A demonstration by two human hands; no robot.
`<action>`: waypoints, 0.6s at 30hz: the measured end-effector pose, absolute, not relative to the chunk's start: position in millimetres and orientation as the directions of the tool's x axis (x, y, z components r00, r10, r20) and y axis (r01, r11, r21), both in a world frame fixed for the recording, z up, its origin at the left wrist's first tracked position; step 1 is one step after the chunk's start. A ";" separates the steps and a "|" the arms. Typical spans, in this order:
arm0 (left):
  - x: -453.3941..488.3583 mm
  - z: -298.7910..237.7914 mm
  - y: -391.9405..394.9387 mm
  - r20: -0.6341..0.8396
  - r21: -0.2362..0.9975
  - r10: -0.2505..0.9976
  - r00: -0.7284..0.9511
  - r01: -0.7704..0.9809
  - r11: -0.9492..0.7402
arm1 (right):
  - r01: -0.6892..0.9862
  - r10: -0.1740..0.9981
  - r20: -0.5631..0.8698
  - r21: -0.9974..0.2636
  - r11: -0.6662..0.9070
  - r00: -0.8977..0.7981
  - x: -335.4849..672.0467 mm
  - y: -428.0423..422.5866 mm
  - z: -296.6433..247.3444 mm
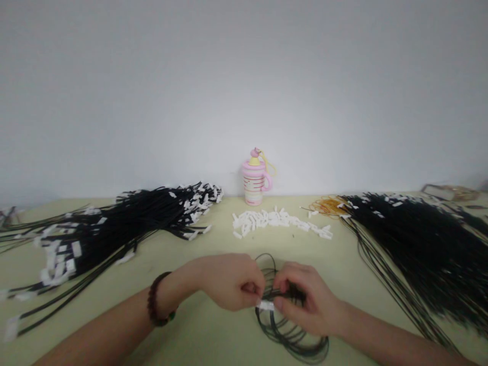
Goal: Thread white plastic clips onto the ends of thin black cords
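Note:
My left hand and my right hand meet at the middle of the table, both pinched together. Between their fingertips is a small white connector on a coiled bundle of thin black wire, whose loops lie under and in front of my hands. My right hand also wraps around the gathered strands. A dark bead bracelet is on my left wrist.
A big pile of black wires with white connectors lies at the left. A second black wire pile spreads at the right. Loose white connectors lie behind my hands, with a pink cup by the wall and rubber bands.

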State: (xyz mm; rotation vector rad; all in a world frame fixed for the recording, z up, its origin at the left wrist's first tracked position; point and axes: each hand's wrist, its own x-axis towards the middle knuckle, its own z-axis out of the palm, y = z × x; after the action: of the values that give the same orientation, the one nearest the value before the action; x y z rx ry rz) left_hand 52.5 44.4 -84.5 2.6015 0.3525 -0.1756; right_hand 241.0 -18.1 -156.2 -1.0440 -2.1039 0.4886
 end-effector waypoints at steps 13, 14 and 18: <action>-26.1 -41.6 126.1 0.029 0.999 0.927 0.375 0.024 -0.041 | 0.466 0.442 0.469 -0.071 0.882 -0.764 227.3 -33.1 -156.2; -42.6 -35.5 132.8 0.026 1.000 0.942 0.334 -0.020 -0.021 | 0.474 0.452 0.454 -0.074 0.878 -0.768 226.7 -33.6 -154.6; -102.5 -21.5 144.2 -0.116 0.936 0.950 0.291 -0.288 0.202 | 0.590 0.641 0.364 -0.255 0.766 -0.675 227.5 -30.2 -147.1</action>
State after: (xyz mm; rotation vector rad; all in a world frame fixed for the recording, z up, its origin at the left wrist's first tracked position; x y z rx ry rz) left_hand -102.5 144.2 -21.5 0.9782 0.8555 1.0299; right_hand 227.5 -30.2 -147.1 -0.9313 -2.5251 0.1610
